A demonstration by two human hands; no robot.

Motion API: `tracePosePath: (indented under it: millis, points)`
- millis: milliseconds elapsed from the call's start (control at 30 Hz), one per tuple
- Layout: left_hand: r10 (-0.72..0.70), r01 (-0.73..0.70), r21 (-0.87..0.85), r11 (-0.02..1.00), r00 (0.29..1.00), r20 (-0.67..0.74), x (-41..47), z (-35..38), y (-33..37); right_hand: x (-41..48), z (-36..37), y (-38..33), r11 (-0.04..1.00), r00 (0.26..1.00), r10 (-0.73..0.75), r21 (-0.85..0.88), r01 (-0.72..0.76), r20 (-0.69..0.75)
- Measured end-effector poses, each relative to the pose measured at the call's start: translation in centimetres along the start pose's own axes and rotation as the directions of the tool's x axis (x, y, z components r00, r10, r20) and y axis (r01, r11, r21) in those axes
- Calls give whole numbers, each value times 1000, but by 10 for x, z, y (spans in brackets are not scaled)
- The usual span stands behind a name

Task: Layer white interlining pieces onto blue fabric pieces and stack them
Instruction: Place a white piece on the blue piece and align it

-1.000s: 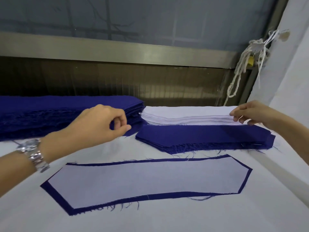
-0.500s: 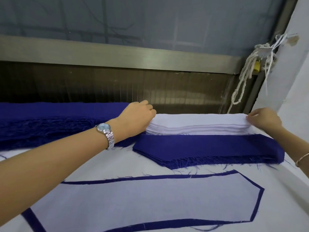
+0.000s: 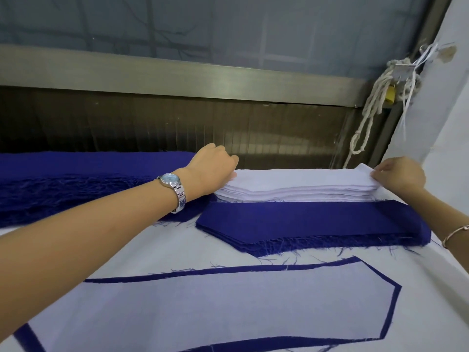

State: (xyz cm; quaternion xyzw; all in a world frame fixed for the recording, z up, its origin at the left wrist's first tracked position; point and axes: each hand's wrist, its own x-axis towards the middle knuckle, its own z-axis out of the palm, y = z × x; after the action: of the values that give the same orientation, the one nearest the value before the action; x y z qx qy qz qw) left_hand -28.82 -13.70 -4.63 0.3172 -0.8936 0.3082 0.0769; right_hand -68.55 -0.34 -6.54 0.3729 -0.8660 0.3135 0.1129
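Nearest, low in the frame, a layered piece [image 3: 228, 308] lies flat on the white table cloth [image 3: 152, 247]. Behind it sits the blue fabric stack [image 3: 317, 224], and just behind that the white interlining stack [image 3: 291, 185], its long axis running left to right across the frame. A hand sits at each end. The right hand [image 3: 398, 176] pinches the raised corner of the top sheet [image 3: 363, 174]. The left hand [image 3: 213, 171] curls over the left end with its fingertips hidden, so I cannot tell its hold. Beyond, a metal rail [image 3: 177, 77] crosses the frame, with a knotted rope [image 3: 368, 118] at upper right.
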Motion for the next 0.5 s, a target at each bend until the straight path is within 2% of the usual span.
tracePosePath:
  millis: [233,500]
  points:
    - [-73,81,-153,985,995,61,11,3,-4,6,-1,8,926,998,62,374,-51,-18]
    - [-95,149,-300,942,978,186,20,7,-10,8,-1,22,861,993,110,495,-117,42]
